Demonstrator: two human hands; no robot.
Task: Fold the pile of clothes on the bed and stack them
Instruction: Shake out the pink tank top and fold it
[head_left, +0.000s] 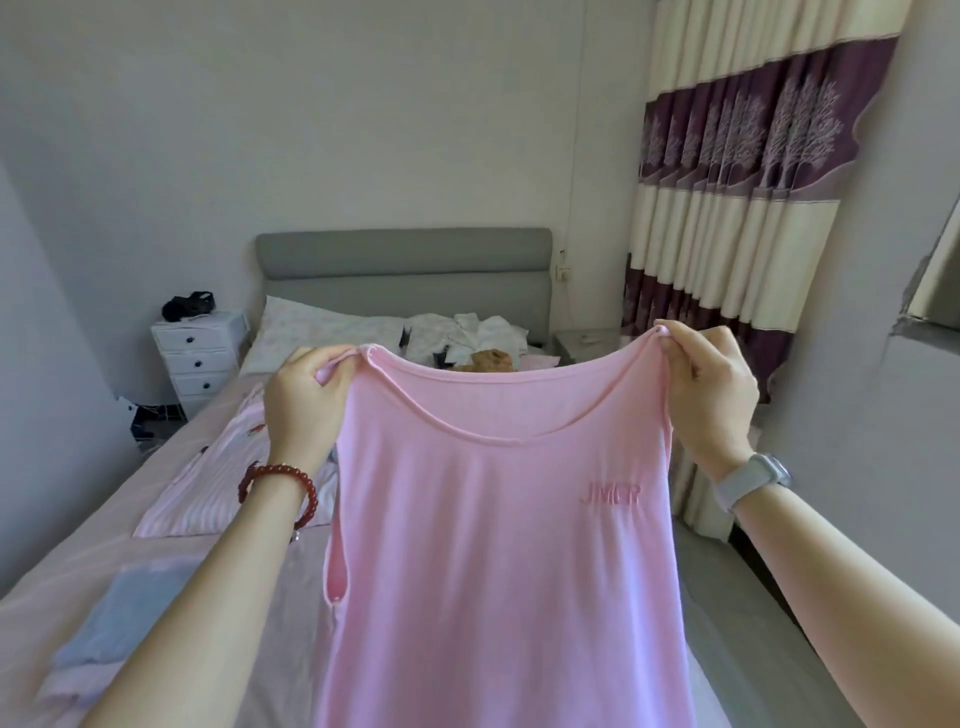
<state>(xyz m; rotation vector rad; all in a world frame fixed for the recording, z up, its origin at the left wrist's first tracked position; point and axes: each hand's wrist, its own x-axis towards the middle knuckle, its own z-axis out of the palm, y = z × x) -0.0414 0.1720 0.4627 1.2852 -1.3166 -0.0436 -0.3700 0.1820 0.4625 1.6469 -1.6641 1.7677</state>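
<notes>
Garment: a pink sleeveless top (498, 545) hangs in mid-air over the bed (78, 561), spread flat toward the camera, with raised letters on the chest at about 3 o'clock from its middle.
Left hand: the left hand (306, 400) pinches the top's left shoulder strap, fingers curled round the fabric; a red bead bracelet (278, 480) circles the wrist.
Right hand: the right hand (709, 395) pinches the other strap between thumb and fingertips; a watch with a pale band (753, 480) sits on the wrist.
Spacing: the two hands are held well apart, so the neckline sags in a curve between them.
Pile: a heap of unfolded clothes (467, 338) lies at the 12 o'clock end of the bed, near the grey headboard (405, 265), beside a pillow (322, 332).
Bed, 9 o'clock side: a pink striped garment (208, 483) lies flat on the sheet, partly hidden behind the left forearm.
Bed, 8 o'clock corner: a pale blue folded piece (130, 613) rests on a pink one.
Surroundings: a white drawer unit (200, 353) stands at 10 o'clock; purple and cream curtains (737, 182) hang at 2 o'clock.
</notes>
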